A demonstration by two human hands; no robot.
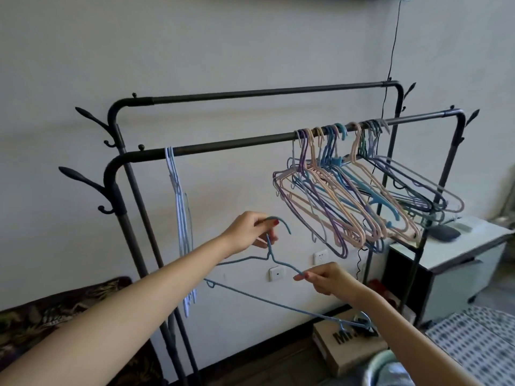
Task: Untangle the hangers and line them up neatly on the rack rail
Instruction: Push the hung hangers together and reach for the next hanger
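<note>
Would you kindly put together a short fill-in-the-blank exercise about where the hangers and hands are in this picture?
1. The left hand pinches the blue hanger at its ____.
2. The right hand pinches the same hanger at its ____.
3. The tangled bunch of hangers hangs on the ____ of the two rails, the front rail.
4. The neat white hangers hang to the ____ of that bunch.

Missing words: hook; shoulder; nearer; left
</note>
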